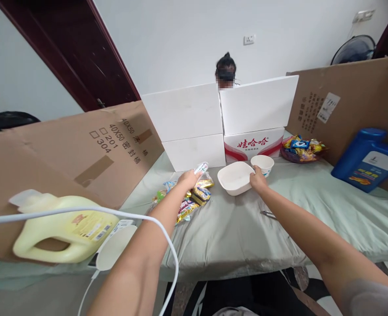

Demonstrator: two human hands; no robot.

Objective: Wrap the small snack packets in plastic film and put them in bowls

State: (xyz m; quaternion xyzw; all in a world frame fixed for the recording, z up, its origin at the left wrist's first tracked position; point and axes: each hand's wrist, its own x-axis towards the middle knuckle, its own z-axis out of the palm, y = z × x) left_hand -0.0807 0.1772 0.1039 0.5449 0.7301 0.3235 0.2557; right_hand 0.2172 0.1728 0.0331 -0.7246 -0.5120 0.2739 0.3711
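Note:
My left hand (188, 177) reaches out over a heap of snack packets (189, 197) and is closed round a small white wrapped packet (201, 167). My right hand (258, 181) grips the right rim of a white square bowl (235, 177) resting on the pale green cloth. A round white paper cup (262, 164) stands just behind that hand, touching or nearly touching the bowl.
White foam boxes (194, 127) and a red-and-white carton (253, 145) wall off the far side, with a person's head behind. Cardboard sheets stand left and right. A yellow jug (62, 230), a blue jug (367, 160), another snack pile (301, 148), a white cable (82, 213) and a paper cup (115, 248).

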